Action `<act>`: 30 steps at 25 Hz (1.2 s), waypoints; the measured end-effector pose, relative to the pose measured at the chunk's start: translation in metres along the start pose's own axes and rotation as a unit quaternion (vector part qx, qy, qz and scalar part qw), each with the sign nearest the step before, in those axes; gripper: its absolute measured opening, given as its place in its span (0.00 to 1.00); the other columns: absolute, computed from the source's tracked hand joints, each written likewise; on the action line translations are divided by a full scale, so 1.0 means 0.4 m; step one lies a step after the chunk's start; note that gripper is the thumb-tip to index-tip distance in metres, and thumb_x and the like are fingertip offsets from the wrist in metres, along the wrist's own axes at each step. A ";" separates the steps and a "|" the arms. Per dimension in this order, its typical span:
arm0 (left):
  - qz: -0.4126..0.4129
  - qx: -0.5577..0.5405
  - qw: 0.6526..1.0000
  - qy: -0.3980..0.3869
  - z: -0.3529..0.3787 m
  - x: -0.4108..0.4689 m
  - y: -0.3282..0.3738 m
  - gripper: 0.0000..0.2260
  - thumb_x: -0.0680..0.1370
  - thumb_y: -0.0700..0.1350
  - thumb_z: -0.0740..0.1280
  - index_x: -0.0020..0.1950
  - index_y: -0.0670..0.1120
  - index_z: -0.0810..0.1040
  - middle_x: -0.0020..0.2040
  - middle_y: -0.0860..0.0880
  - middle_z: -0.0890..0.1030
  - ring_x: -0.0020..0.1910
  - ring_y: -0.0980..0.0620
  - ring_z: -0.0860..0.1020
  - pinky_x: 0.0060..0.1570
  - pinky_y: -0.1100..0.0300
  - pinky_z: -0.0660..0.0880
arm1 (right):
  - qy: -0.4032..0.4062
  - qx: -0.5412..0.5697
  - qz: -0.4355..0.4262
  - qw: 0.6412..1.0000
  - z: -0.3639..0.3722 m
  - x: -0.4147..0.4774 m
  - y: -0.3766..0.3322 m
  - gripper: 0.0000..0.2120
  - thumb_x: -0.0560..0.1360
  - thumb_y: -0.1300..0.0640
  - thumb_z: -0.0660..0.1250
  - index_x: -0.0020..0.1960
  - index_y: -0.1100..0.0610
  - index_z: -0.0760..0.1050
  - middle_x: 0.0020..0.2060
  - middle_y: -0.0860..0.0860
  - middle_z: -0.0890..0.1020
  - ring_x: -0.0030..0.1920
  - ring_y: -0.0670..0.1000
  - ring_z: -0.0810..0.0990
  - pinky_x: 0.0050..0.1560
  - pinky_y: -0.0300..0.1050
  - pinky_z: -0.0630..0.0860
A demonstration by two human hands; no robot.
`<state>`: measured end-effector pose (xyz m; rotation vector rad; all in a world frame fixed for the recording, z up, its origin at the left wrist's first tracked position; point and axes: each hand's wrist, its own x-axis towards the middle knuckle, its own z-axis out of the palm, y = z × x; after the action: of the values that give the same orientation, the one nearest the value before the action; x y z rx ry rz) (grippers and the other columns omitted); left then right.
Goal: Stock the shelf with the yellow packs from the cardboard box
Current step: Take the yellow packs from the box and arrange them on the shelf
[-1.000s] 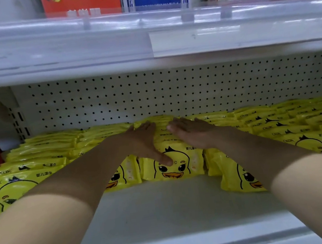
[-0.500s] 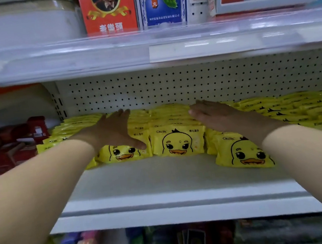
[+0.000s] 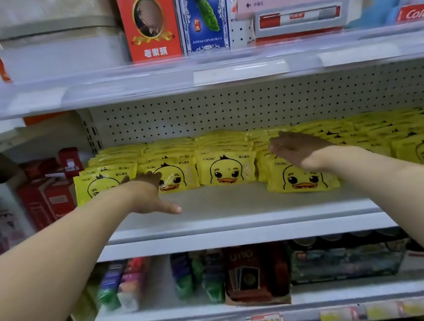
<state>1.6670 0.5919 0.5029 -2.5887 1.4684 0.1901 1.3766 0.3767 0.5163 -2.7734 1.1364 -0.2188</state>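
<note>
Since packs fill the back of the shelf, mostly stocked I'd guess; its front's bare, left hand and right hand flat, empty.

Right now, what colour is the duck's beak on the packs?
Orange, on the yellow packs; the head view shows it best.

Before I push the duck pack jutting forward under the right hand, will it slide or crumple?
The duck pack probably slides: glossy film on smooth shelf. Its puffy face suggests it is soft and may dent. Flat and low, it seems unlikely to roll.
</note>
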 end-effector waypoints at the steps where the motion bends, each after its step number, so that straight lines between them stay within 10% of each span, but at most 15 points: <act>1: 0.016 0.001 1.000 -0.011 0.019 -0.011 0.013 0.55 0.63 0.78 0.62 0.80 0.47 0.51 0.78 0.45 0.59 0.76 0.44 0.60 0.73 0.47 0.60 | -0.004 -0.003 0.001 1.000 0.004 -0.023 -0.003 0.32 0.80 0.32 0.41 0.79 0.43 0.55 0.80 0.46 0.51 0.80 0.51 0.50 0.78 0.52 0.49; 6: 0.066 -0.068 0.995 0.021 0.093 -0.039 0.123 0.43 0.71 0.73 0.60 0.73 0.43 0.63 0.72 0.42 0.69 0.66 0.43 0.70 0.64 0.51 0.69 | -0.019 -0.016 -0.010 1.000 0.022 -0.093 -0.005 0.30 0.81 0.33 0.44 0.79 0.44 0.57 0.80 0.46 0.53 0.79 0.52 0.52 0.78 0.51 0.50; 11: 0.079 -0.036 0.996 0.031 0.097 -0.038 0.217 0.45 0.72 0.74 0.56 0.80 0.51 0.47 0.79 0.43 0.56 0.77 0.44 0.55 0.74 0.45 0.55 | -0.028 -0.019 -0.027 0.999 0.029 -0.066 0.064 0.30 0.80 0.33 0.45 0.79 0.44 0.58 0.80 0.47 0.53 0.80 0.50 0.50 0.78 0.51 0.49; 21: -0.070 -0.057 0.982 0.168 0.023 0.118 0.498 0.46 0.74 0.71 0.59 0.80 0.47 0.44 0.80 0.44 0.43 0.79 0.44 0.43 0.77 0.46 0.44 | -0.056 -0.070 -0.133 0.987 -0.001 -0.003 0.246 0.33 0.80 0.33 0.50 0.80 0.46 0.52 0.80 0.47 0.49 0.80 0.49 0.46 0.78 0.51 0.47; 30: -0.138 -0.032 0.980 0.141 0.069 0.082 0.418 0.46 0.74 0.70 0.60 0.80 0.46 0.44 0.80 0.43 0.44 0.79 0.42 0.44 0.76 0.45 0.46 | -0.021 -0.084 -0.164 0.983 0.018 0.014 0.233 0.34 0.79 0.33 0.54 0.80 0.48 0.53 0.81 0.49 0.49 0.80 0.49 0.46 0.79 0.52 0.46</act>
<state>1.5391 0.4852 0.4571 -2.9316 1.1708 -0.1727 1.3181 0.3074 0.4928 -3.0878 0.7109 -0.1004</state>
